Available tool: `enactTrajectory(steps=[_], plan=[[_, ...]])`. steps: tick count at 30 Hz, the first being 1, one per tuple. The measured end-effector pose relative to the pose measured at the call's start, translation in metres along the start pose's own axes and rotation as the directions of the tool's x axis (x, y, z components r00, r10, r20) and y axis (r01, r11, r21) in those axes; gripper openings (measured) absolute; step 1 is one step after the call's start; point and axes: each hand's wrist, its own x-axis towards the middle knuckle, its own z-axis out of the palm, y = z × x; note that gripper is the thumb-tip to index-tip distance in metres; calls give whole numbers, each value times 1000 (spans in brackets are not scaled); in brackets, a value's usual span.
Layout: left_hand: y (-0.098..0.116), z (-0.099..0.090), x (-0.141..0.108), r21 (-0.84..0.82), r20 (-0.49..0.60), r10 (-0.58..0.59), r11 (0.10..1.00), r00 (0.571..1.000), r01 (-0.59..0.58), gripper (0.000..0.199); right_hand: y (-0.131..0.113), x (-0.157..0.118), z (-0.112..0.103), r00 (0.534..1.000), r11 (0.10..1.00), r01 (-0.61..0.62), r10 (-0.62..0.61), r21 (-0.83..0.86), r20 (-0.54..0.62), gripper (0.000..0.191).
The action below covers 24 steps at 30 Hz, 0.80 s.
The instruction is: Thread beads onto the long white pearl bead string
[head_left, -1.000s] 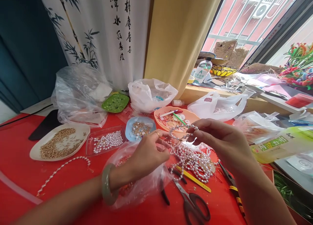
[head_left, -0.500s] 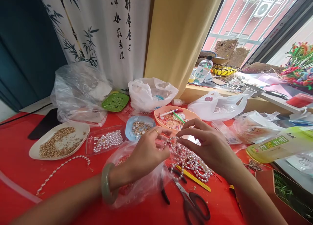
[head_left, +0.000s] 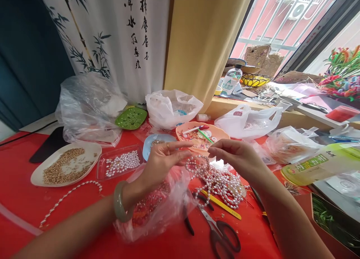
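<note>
Over a heap of pearly beads my left hand (head_left: pixel 164 157), with a green bangle on the wrist, has its index finger and thumb stretched forward around the top of a bead strand (head_left: pixel 197 160). My right hand (head_left: pixel 234 154) faces it with thumb and fingertips pinched together; what they hold is too small to make out. Beneath both hands the strung beads (head_left: pixel 222 186) lie tangled on the red table. Under my left wrist sits a clear plastic bag (head_left: pixel 157 210) with reddish beads inside. A yellow-handled tool (head_left: pixel 222 204) and black-handled scissors (head_left: pixel 222 232) lie in front.
On the left are a plate of gold beads (head_left: pixel 41 176), a clear tray of pearl beads (head_left: pixel 123 164) and a short bead string (head_left: pixel 70 193). Behind my hands stand a blue dish (head_left: pixel 149 144) and an orange tray (head_left: pixel 182 128). A green-labelled bottle (head_left: pixel 317 163) lies right.
My hands have drawn slightly apart, and the bead strand that stretched between them now hangs lower. My right fingers have closed into a tighter pinch. The view has shifted a little.
</note>
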Motion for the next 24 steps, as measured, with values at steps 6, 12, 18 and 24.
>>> enactTrajectory(steps=[6,12,18,24], plan=[[3,-4,2,-280,-4,-2,960,1000,0,10,-2,1,2,999,997,-28,26,70,27,29],[-2,-13,15,-385,25,-99,917,995,101,29,4,5,1,999,996,-34,37,88,-33,27],[-14,-12,21,-133,17,-252,959,968,252,20,4,5,5,1000,992,-15,15,125,0,28],[-6,-10,17,-156,-6,-223,963,975,219,23,6,7,8,998,972,-44,54,229,-36,27]])
